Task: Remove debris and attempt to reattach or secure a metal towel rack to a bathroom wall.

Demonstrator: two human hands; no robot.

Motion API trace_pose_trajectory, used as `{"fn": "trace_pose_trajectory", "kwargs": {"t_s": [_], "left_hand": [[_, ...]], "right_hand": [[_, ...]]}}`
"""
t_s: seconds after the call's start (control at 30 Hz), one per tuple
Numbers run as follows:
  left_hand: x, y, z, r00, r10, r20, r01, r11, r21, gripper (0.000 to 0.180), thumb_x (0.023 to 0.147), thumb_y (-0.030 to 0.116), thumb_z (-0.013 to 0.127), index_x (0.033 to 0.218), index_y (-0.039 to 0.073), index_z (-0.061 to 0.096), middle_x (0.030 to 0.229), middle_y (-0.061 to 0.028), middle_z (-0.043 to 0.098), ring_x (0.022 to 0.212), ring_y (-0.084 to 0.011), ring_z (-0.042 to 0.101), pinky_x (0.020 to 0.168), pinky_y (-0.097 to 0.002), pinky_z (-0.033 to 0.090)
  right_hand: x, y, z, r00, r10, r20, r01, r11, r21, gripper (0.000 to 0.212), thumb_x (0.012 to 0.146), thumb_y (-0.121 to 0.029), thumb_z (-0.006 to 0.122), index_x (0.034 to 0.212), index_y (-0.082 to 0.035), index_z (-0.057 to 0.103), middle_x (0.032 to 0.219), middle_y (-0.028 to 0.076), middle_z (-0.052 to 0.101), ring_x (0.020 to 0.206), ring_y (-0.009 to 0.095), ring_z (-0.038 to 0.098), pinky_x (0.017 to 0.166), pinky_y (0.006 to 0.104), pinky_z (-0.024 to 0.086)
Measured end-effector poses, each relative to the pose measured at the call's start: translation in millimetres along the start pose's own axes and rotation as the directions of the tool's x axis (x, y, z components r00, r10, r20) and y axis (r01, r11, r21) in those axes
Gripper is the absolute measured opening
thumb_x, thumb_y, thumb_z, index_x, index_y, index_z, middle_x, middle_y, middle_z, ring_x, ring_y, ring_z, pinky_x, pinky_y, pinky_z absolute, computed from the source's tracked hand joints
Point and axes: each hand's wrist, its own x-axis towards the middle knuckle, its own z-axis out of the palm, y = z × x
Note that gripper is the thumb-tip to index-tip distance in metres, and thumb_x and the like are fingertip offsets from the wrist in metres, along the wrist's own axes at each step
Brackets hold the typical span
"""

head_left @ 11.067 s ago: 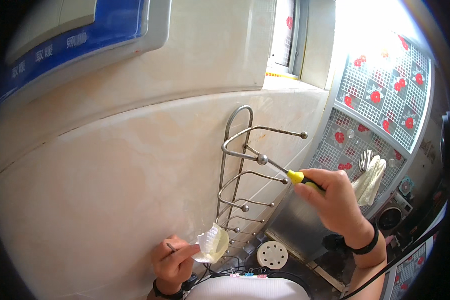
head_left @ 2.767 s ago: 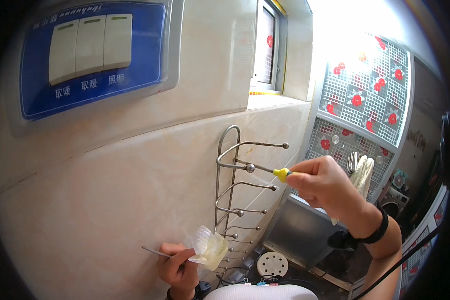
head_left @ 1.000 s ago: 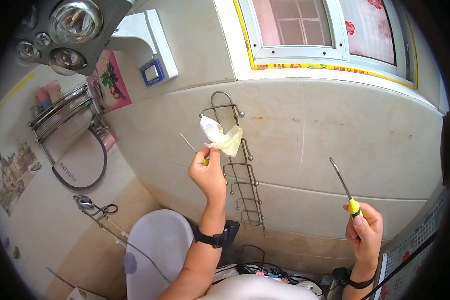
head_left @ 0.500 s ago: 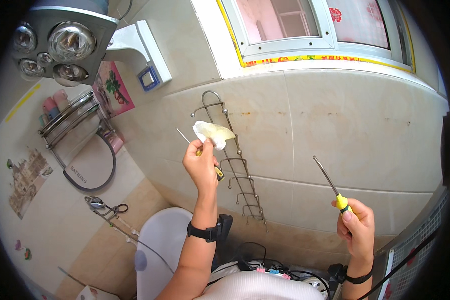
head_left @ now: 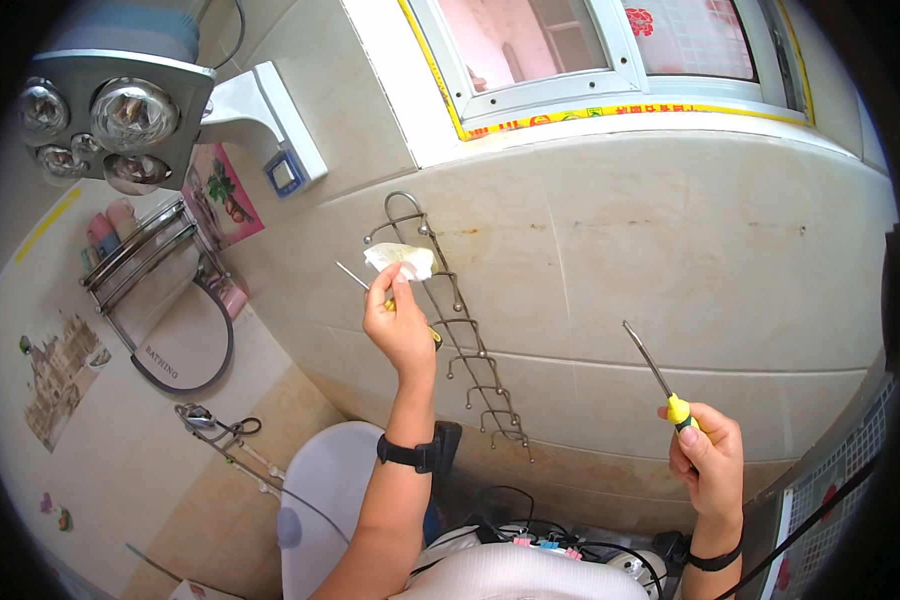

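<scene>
My left hand (head_left: 400,330) is raised before the tiled wall, closed. Between thumb and fingers it pinches a crumpled white and yellowish piece of tissue (head_left: 395,259). The same hand holds a thin screwdriver (head_left: 351,275); its shaft points up and left, and the yellow and black handle end shows below the fingers. Behind this hand a metal hook rack (head_left: 457,321) hangs down the wall. At the right, my right hand (head_left: 712,455) is wrapped round a second screwdriver (head_left: 679,409) with a yellow and dark green handle. Its metal shaft tilts up and left, its tip apart from the wall.
Above is a sliding window (head_left: 540,95). A heater lamp unit (head_left: 88,120) sits upper left, over a mirror shelf (head_left: 185,345). A shower fitting (head_left: 205,418) and a white tub (head_left: 320,470) stand lower left. Cables (head_left: 510,490) lie below, near my body.
The view has shifted a little. The tissue is turned and looks more bunched in my left hand. Both hands keep hold of their screwdrivers.
</scene>
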Motion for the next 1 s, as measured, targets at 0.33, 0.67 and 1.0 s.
{"fn": "trace_pose_trajectory", "kwargs": {"t_s": [0.33, 0.67, 1.0], "left_hand": [[10, -4, 21, 0.935, 0.267, 0.232, -0.345, 0.835, 0.429, 0.014, 0.076, 0.004, 0.054, 0.089, 0.001, 0.061, 0.083, -0.0097, 0.059, 0.074, -0.0233, 0.057, 0.065, -0.0295, 0.043], [21, 1, 25, 0.936, 0.157, 0.315, -0.320, 0.754, 0.574, 0.012, 0.076, 0.011, 0.055, 0.082, 0.004, 0.063, 0.082, -0.0103, 0.060, 0.074, -0.0242, 0.057, 0.066, -0.0304, 0.043], [28, -4, 27, 0.936, 0.210, 0.283, -0.336, 0.774, 0.537, 0.008, 0.073, 0.010, 0.058, 0.079, 0.007, 0.063, 0.078, -0.0081, 0.059, 0.069, -0.0278, 0.056, 0.060, -0.0347, 0.044]], "right_hand": [[-5, 8, -12, 0.998, 0.042, -0.056, -0.040, 0.998, 0.041, 0.031, 0.080, -0.021, 0.055, 0.097, 0.004, 0.054, 0.050, -0.002, 0.040, 0.039, 0.003, 0.031, 0.035, 0.0166, 0.022], [-4, 16, -9, 0.995, 0.082, -0.063, -0.078, 0.995, 0.064, 0.030, 0.079, -0.022, 0.056, 0.097, 0.003, 0.054, 0.051, -0.002, 0.040, 0.041, 0.003, 0.031, 0.035, 0.0162, 0.022], [-8, 17, -4, 0.993, 0.084, -0.081, -0.079, 0.995, 0.060, 0.029, 0.080, -0.020, 0.055, 0.097, 0.003, 0.054, 0.051, -0.003, 0.039, 0.041, 0.003, 0.030, 0.036, 0.0168, 0.022]]}}
